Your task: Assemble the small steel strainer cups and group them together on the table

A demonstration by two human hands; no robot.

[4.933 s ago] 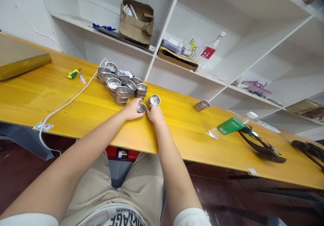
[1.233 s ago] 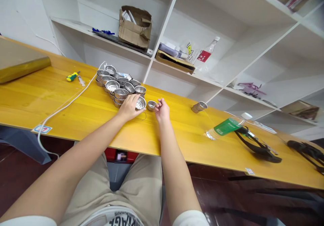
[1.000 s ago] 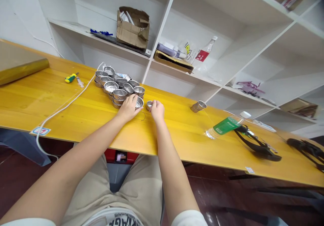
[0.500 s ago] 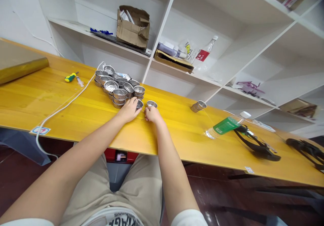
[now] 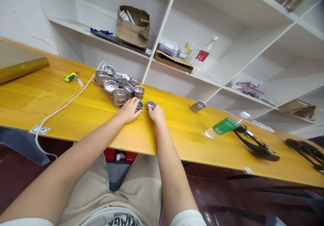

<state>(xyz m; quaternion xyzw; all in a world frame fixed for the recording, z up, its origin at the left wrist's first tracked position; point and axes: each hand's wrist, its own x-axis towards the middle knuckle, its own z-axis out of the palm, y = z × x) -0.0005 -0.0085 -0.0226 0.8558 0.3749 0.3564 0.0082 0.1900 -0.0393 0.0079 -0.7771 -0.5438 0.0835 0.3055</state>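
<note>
My left hand (image 5: 129, 110) rests on the yellow table (image 5: 76, 111), its fingers closed on a small perforated metal cup (image 5: 139, 105) at the near edge of a pile of such cups (image 5: 116, 86). A thin wire ring (image 5: 142, 116) lies on the table just below that cup. My right hand (image 5: 157, 113) sits beside it, fingers curled round a second metal cup (image 5: 151, 104). The two hands are a few centimetres apart.
A white cable (image 5: 63, 106) and a yellow-green screwdriver (image 5: 70, 76) lie to the left, with a gold roll (image 5: 22, 67) beyond. Right: stacked metal cups on their side (image 5: 198, 106), a green-labelled bottle (image 5: 226, 126), black straps (image 5: 255, 145). White shelves (image 5: 177, 67) stand behind.
My right hand, raised with fingers apart above the loose cup a second ago, has come down and closed on it. My left hand stays on its cup by the pile.
</note>
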